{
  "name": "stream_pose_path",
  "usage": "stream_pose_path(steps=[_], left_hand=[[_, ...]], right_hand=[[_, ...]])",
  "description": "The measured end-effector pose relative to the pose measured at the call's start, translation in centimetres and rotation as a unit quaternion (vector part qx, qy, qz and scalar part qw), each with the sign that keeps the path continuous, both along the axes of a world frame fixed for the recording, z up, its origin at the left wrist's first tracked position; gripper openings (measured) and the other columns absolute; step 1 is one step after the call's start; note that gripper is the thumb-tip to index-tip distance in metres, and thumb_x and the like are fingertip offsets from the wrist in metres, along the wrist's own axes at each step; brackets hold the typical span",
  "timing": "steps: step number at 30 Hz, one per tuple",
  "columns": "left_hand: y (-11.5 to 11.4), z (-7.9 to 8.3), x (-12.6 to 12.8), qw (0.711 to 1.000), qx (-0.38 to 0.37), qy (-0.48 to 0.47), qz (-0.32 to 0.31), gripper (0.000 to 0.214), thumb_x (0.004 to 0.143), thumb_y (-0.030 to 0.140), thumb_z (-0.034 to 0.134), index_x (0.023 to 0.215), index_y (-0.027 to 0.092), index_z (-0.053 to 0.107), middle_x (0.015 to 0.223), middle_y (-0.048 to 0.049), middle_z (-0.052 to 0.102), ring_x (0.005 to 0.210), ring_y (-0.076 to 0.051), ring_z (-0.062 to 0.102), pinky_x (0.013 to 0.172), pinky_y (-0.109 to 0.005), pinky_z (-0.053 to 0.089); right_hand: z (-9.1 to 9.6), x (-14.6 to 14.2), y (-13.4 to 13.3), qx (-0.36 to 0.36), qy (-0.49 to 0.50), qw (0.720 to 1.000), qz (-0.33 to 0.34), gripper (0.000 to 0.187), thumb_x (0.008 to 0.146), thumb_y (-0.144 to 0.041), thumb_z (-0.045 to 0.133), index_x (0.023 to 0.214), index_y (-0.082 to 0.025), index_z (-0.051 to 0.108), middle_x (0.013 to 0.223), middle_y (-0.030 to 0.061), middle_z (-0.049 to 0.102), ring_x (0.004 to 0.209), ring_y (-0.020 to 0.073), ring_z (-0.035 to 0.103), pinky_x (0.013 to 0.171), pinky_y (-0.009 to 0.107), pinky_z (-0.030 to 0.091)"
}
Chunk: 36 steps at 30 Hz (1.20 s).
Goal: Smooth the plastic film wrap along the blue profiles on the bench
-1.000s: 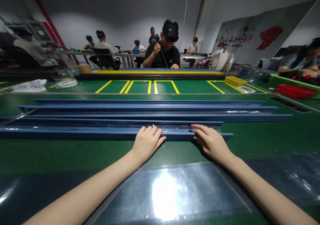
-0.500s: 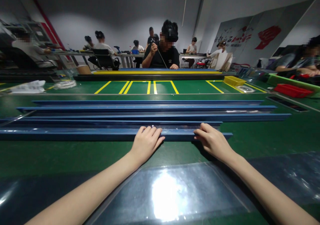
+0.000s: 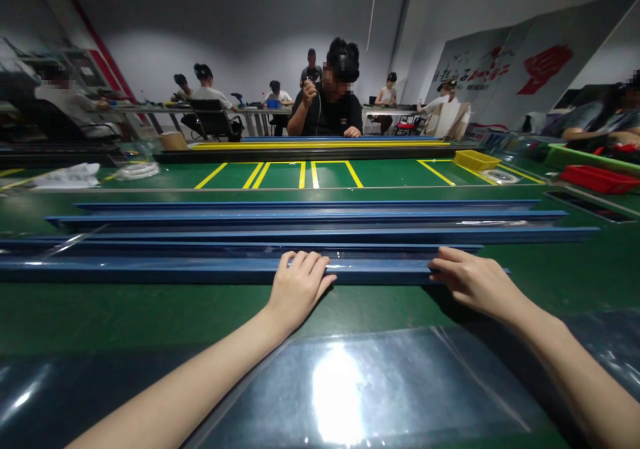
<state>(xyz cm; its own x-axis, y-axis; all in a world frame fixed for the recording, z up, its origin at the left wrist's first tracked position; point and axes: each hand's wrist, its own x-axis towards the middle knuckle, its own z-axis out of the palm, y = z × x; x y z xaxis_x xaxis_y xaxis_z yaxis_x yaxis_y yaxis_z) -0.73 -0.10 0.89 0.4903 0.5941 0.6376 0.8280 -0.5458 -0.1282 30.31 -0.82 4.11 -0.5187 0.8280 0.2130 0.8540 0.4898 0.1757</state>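
A long blue channel strip (image 3: pixel 175 272) lies nearest me on the green table, glossy clear film showing along its trough. My left hand (image 3: pixel 300 282) is curled over its front wall near the middle, fingers inside the trough and thumb on the near side. Close to the strip's right end, my right hand (image 3: pixel 470 276) grips the same wall between thumb and fingers; its fingertips are partly hidden. Behind lie several more blue channel strips (image 3: pixel 350 234), side by side. A thin clear strip (image 3: pixel 75 241) crosses them at the left.
Clear plastic sheet (image 3: pixel 250 396) covers the table before me. Yellow tape lines (image 3: pixel 303 174) mark the far green surface. At the right are a yellow tray (image 3: pixel 476 161), a red tray (image 3: pixel 597 179) and a phone (image 3: pixel 590 206). A co-worker (image 3: pixel 325 112) sits opposite, behind yellow and black strips.
My right hand has moved right, and the nearest blue channel strip has slid right with it. My left hand stays at about the same place. The view has shifted slightly.
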Motion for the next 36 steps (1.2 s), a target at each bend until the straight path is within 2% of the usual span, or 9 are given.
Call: stream_pose_path(steps=[8,17,22,28,32,36], left_hand=[[0.2,-0.1,0.1,1.000,-0.013,0.011,0.009,0.023,0.085,0.036,0.046,0.091,0.016,0.054,0.077,-0.0027,0.060,0.071,-0.017,0.052,0.065,-0.029,0.030],[0.3,-0.2,0.1,0.999,-0.025,0.023,0.032,0.024,0.083,0.040,0.047,0.086,0.017,0.055,0.075,-0.0022,0.058,0.069,-0.018,0.050,0.062,-0.030,0.029],[0.4,-0.3,0.0,0.999,-0.027,0.027,0.031,0.024,0.084,0.040,0.046,0.082,0.018,0.055,0.074,-0.0022,0.058,0.068,-0.017,0.049,0.062,-0.029,0.028],[0.3,-0.2,0.0,0.999,-0.021,0.020,0.019,0.025,0.085,0.039,0.044,0.082,0.017,0.055,0.071,-0.0022,0.060,0.067,-0.017,0.050,0.062,-0.029,0.027],[0.3,-0.3,0.0,0.999,-0.018,0.020,0.018,0.025,0.086,0.039,0.044,0.084,0.017,0.055,0.073,-0.0025,0.061,0.068,-0.017,0.051,0.062,-0.029,0.028],[0.3,-0.3,0.0,1.000,-0.016,0.021,0.015,0.024,0.086,0.039,0.044,0.085,0.017,0.055,0.073,-0.0025,0.062,0.068,-0.017,0.051,0.062,-0.030,0.028]], right_hand=[[-0.1,0.3,0.1,-0.016,0.025,0.999,-0.014,0.012,0.081,-0.020,0.039,0.076,-0.020,0.051,0.076,0.0032,0.050,0.064,0.0135,0.051,0.050,0.023,0.032],[-0.2,0.3,0.3,-0.036,0.026,0.999,-0.024,0.012,0.082,-0.022,0.039,0.075,-0.020,0.048,0.077,0.0028,0.048,0.065,0.0138,0.050,0.052,0.024,0.033],[-0.3,0.1,0.3,-0.009,0.013,0.999,-0.028,0.014,0.082,-0.024,0.039,0.074,-0.020,0.049,0.076,0.0032,0.050,0.065,0.0139,0.050,0.052,0.024,0.033],[-1.5,-1.4,0.4,0.055,0.000,0.998,0.002,0.029,0.085,-0.042,0.038,0.088,-0.018,0.055,0.083,0.0072,0.057,0.078,0.0193,0.052,0.065,0.029,0.039],[-2.5,-3.2,0.5,0.091,0.055,0.994,0.040,0.029,0.087,-0.037,0.039,0.098,-0.015,0.054,0.086,0.0087,0.058,0.078,0.0192,0.051,0.067,0.029,0.038],[-2.6,-4.6,0.4,0.090,0.094,0.989,0.070,0.020,0.088,-0.027,0.039,0.092,-0.015,0.055,0.081,0.0080,0.056,0.075,0.0181,0.047,0.064,0.028,0.036]])
